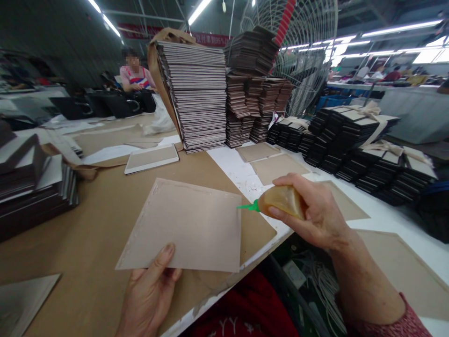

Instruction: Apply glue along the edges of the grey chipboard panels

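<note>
The left hand (149, 297) grips a thin beige panel (199, 224) by its near edge, thumb pressed on the top face and fingers (174, 274) curled underneath, clamped on it. The panel is held above the brown-covered tabletop (91, 222), near its front edge. Glossy streaks (140, 224) mark the panel's left side. The right hand (321, 217) has its fingers wrapped around an amber squeeze bottle (284, 201), tipped sideways, its green nozzle (250, 206) pointing left with the tip at the panel's right edge; whether it touches, I cannot tell. Beyond stand a tall stack of boards (199, 93) and dark brown stacks (242, 100); tied black bundles (351, 128) lie to the right.
</note>
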A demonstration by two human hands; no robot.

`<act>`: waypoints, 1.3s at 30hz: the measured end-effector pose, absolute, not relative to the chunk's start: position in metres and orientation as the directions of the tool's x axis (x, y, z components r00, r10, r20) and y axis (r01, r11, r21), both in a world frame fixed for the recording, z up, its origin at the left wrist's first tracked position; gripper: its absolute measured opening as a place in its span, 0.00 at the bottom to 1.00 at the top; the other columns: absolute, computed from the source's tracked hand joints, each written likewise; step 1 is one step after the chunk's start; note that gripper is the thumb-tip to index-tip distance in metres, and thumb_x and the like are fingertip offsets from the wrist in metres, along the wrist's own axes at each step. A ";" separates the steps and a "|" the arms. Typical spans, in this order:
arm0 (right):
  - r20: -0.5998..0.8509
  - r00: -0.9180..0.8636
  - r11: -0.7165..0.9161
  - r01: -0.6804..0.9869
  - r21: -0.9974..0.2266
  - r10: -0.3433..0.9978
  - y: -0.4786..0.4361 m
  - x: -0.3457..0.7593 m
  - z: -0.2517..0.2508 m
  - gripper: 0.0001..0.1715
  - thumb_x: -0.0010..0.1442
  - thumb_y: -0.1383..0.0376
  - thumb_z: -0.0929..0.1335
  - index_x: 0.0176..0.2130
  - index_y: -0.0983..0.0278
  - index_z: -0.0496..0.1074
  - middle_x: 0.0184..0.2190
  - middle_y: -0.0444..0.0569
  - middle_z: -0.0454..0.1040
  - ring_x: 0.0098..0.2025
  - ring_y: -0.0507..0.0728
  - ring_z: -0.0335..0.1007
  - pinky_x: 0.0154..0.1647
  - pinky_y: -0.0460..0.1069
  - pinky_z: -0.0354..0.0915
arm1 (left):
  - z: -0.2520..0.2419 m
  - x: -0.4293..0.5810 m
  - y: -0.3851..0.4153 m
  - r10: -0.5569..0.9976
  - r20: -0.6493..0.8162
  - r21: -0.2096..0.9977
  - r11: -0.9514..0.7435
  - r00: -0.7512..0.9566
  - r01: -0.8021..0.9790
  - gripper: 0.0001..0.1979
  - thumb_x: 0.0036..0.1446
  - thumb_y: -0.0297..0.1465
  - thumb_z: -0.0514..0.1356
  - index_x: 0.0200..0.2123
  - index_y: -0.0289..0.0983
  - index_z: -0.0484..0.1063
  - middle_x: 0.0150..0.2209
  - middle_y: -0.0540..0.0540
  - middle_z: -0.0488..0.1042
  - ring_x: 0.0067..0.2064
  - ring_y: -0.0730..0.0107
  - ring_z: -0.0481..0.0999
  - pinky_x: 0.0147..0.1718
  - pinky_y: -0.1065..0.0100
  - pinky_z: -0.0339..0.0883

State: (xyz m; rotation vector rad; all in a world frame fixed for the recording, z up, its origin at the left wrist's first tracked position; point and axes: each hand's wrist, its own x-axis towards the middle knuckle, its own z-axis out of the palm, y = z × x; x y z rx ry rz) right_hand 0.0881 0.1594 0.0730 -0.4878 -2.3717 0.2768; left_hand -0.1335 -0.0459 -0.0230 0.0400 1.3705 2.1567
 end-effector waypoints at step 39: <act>0.591 -0.736 0.931 0.150 -0.334 0.330 0.159 0.090 0.074 0.23 0.56 0.60 0.71 0.49 0.59 0.64 0.35 0.47 0.69 0.29 0.55 0.66 0.28 0.51 0.62 | -0.017 -0.139 -0.046 0.496 -0.281 0.794 -0.361 -0.821 -0.490 0.19 0.41 0.22 0.72 0.38 0.37 0.75 0.33 0.55 0.74 0.26 0.78 0.71 0.10 0.80 0.62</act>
